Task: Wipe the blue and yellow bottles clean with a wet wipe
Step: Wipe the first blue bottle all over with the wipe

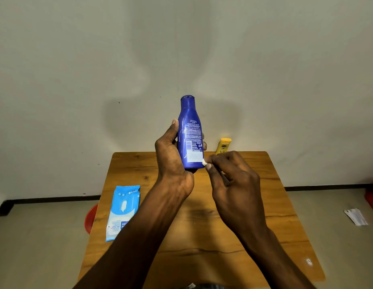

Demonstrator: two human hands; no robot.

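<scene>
While left hand (173, 155) grips blue bottle (190, 132) (upright), right hand (233, 180) pinches wipe (204, 163) against it

Two bottles (190, 134), one wipe pack (122, 211)

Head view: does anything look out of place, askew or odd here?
Mostly tidy. The wipe pack overhangs the table's left edge, so it could slip off. A scrap of paper lies on the floor at right. The wipe in the right hand is only a tiny wad.
</scene>
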